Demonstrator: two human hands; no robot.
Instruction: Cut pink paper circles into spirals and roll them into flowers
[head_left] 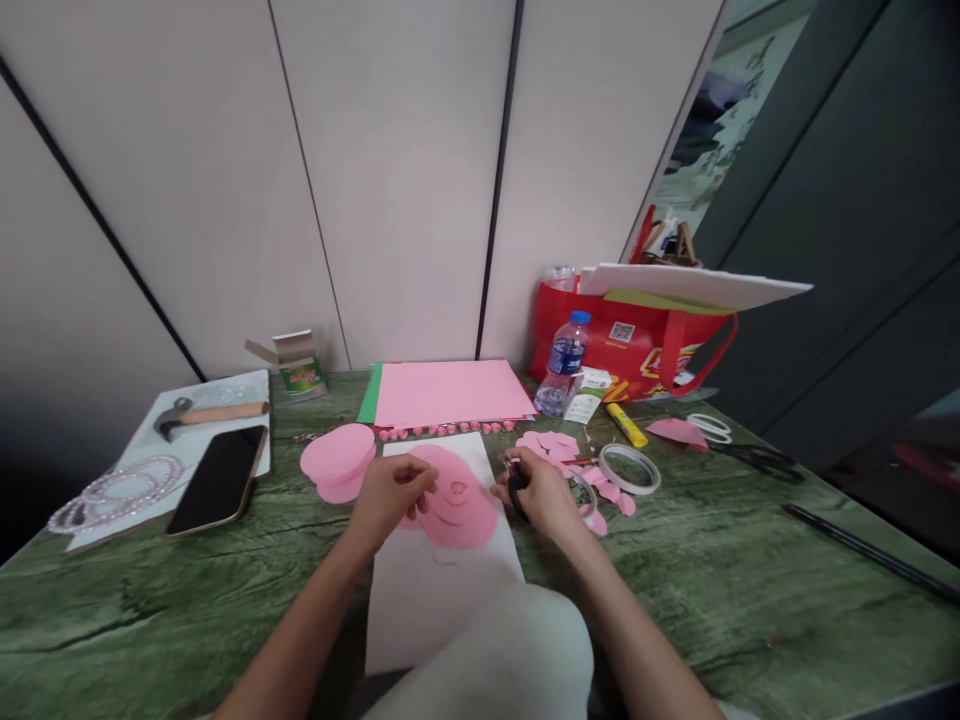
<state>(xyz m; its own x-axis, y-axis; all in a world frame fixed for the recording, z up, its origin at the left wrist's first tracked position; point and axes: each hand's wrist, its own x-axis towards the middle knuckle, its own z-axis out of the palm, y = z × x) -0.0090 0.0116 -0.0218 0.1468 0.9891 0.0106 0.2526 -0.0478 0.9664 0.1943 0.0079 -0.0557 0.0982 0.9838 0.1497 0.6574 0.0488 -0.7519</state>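
Observation:
Over the left part of a pink paper shape, my left hand is closed in a pinch. Whatever is between its fingertips is too small to make out. My right hand is wrapped round black-handled scissors, just right of the pink shape; their blades hardly show. A white sheet of paper lies beneath the pink shape, which has curved lines and a small ring-like mark on it. Cut pink pieces and a roll of tape lie to the right of my right hand.
Pink rounded papers and a black phone lie left, near a hammer and a beaded string. Behind are pink sheets, small pink rolls, a water bottle, a glue stick and a red bag.

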